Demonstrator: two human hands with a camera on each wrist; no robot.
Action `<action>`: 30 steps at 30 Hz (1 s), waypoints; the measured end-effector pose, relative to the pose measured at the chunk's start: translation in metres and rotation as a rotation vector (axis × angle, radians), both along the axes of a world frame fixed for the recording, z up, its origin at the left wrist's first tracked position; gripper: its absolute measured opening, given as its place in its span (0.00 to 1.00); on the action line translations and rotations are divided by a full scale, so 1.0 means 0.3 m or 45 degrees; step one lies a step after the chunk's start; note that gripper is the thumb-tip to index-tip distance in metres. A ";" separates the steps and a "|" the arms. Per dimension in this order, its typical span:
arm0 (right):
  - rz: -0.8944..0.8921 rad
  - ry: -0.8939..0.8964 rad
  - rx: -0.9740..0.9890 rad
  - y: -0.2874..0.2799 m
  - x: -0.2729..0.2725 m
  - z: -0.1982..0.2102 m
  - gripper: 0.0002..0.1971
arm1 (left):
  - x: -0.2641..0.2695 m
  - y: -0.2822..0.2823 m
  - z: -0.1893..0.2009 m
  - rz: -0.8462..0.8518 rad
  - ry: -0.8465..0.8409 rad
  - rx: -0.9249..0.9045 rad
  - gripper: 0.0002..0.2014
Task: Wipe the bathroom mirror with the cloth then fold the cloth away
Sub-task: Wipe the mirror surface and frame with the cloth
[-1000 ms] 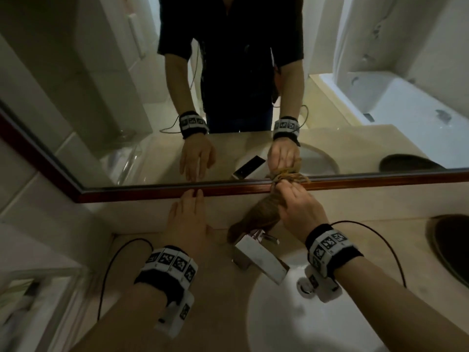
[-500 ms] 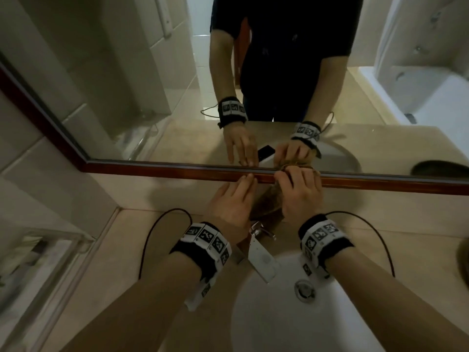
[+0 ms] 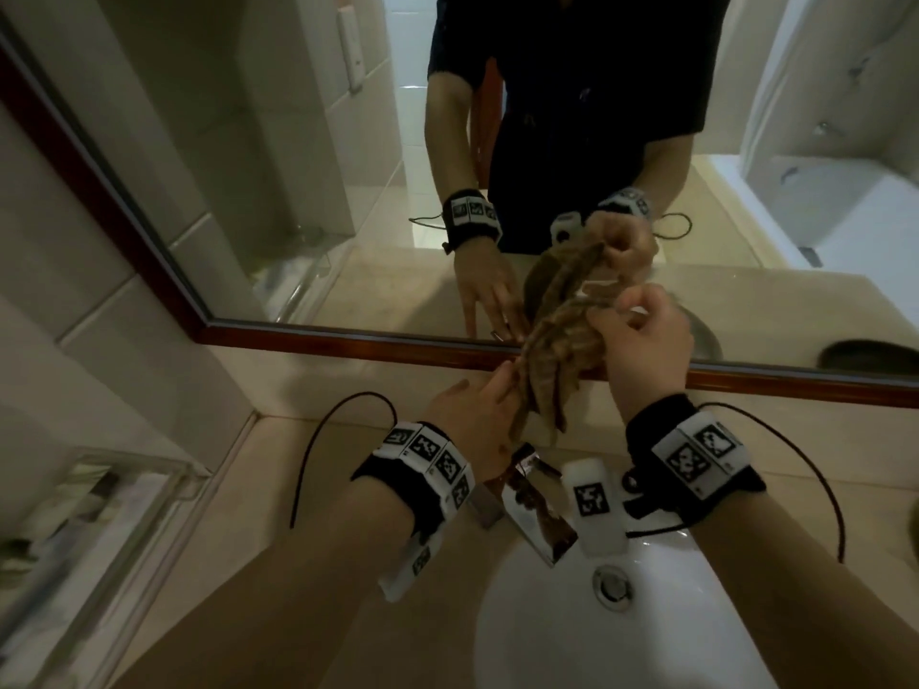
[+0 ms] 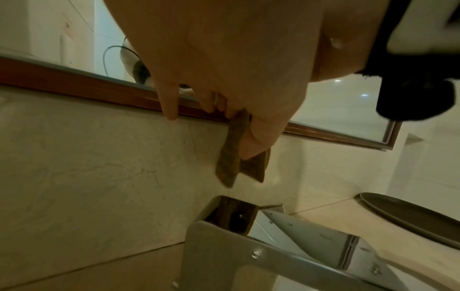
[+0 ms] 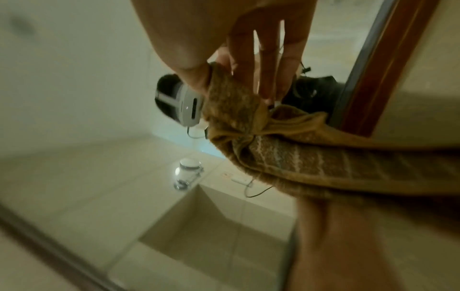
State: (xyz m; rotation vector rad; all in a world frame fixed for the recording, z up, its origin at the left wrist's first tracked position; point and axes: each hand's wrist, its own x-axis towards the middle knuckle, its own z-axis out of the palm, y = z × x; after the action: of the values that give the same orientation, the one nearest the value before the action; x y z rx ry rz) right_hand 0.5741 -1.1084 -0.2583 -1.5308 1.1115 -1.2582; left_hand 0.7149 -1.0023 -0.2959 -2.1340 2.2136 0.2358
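Note:
A brown striped cloth [image 3: 557, 355] hangs bunched in front of the lower edge of the mirror [image 3: 278, 156], above the tap. My right hand [image 3: 641, 335] pinches its upper end between thumb and fingers, close to the glass; the right wrist view shows the cloth [image 5: 286, 157] gathered under those fingers. My left hand [image 3: 477, 415] pinches the cloth's lower edge; in the left wrist view a strip of cloth [image 4: 234, 155] hangs from between thumb and fingers, just below the red-brown mirror frame [image 4: 82, 86].
A chrome tap [image 3: 532, 509] stands directly under the cloth, behind the white basin [image 3: 572, 639]. A dark dish [image 3: 865, 355] sits on the beige counter at the right. A glass shelf [image 3: 99, 514] lies at the lower left. Cables trail from both wristbands.
My right hand lifted the cloth up off the frame, in front of the glass. My left hand left the frame and took hold of the cloth's lower edge. The view shifted left.

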 end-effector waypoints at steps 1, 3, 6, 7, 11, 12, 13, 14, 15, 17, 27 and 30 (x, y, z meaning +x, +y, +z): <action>0.009 -0.119 0.095 0.003 0.015 0.017 0.07 | 0.000 0.000 0.004 0.000 0.009 -0.014 0.38; 0.055 -0.245 0.214 0.016 0.044 0.024 0.08 | 0.004 -0.007 -0.006 -0.011 0.063 -0.068 0.38; 0.118 -0.261 0.097 0.048 0.087 -0.017 0.10 | 0.011 -0.018 -0.036 -0.029 0.086 -0.137 0.39; 0.120 -0.179 -0.023 0.059 0.099 -0.038 0.11 | 0.011 -0.017 -0.034 -0.040 0.074 -0.135 0.39; 0.214 0.470 -0.661 0.075 0.146 -0.108 0.07 | 0.027 -0.009 -0.027 -0.042 -0.064 -0.020 0.37; 0.334 0.615 -0.807 0.071 0.160 -0.120 0.08 | 0.034 -0.010 -0.032 -0.060 -0.169 0.021 0.35; 0.462 0.765 -0.983 0.064 0.173 -0.136 0.12 | 0.041 -0.009 -0.034 -0.086 -0.277 0.082 0.34; 0.580 0.936 -1.174 0.053 0.181 -0.162 0.16 | 0.051 -0.010 -0.044 -0.110 -0.360 0.153 0.32; 0.665 1.093 -1.335 0.044 0.184 -0.186 0.19 | 0.061 -0.011 -0.055 -0.129 -0.405 0.200 0.32; 0.749 1.279 -1.370 0.024 0.168 -0.217 0.22 | 0.073 -0.015 -0.072 -0.173 -0.425 0.221 0.32; 0.377 1.419 -0.877 0.037 0.000 -0.318 0.27 | 0.065 0.001 -0.081 -0.220 -0.209 -0.044 0.42; 0.091 1.455 -0.616 0.049 -0.066 -0.332 0.32 | 0.062 -0.001 -0.086 -0.239 -0.178 -0.120 0.44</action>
State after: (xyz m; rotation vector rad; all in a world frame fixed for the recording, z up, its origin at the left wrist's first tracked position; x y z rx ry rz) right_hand 0.5543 -1.0938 -0.3579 -2.7819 1.4353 -0.5325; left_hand 0.7333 -1.0026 -0.3216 -1.9022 2.3646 -0.0266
